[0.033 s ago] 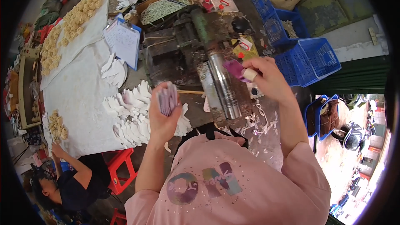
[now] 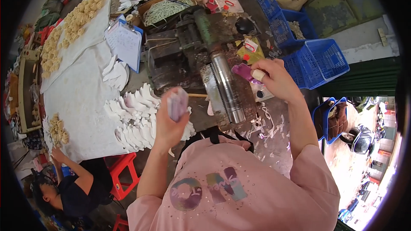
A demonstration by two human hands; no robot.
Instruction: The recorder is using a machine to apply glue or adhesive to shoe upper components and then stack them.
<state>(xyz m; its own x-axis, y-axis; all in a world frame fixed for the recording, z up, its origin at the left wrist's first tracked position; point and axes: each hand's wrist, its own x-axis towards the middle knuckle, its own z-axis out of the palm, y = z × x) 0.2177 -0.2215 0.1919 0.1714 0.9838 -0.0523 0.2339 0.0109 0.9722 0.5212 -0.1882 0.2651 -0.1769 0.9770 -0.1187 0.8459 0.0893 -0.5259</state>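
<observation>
My left hand (image 2: 168, 122) is raised over the bench, shut on a small stack of pale lilac flat pieces (image 2: 177, 104). My right hand (image 2: 274, 79), with a taped finger, grips a purple flat piece (image 2: 243, 71) right beside the shiny metal roller (image 2: 227, 87) of a dark, greasy press machine (image 2: 188, 47). A heap of white cut shapes (image 2: 132, 119) lies on the white sheet (image 2: 77, 98) just left of my left hand. White offcuts (image 2: 267, 124) litter the bench below my right hand.
Blue plastic crates (image 2: 317, 60) stand to the right. A clipboard with paper (image 2: 125, 42) and a box of pale strips (image 2: 165, 10) lie behind the machine. Tan pieces (image 2: 75, 21) cover the far left sheet. Another person (image 2: 72, 188) crouches at lower left beside a red stool (image 2: 124, 173).
</observation>
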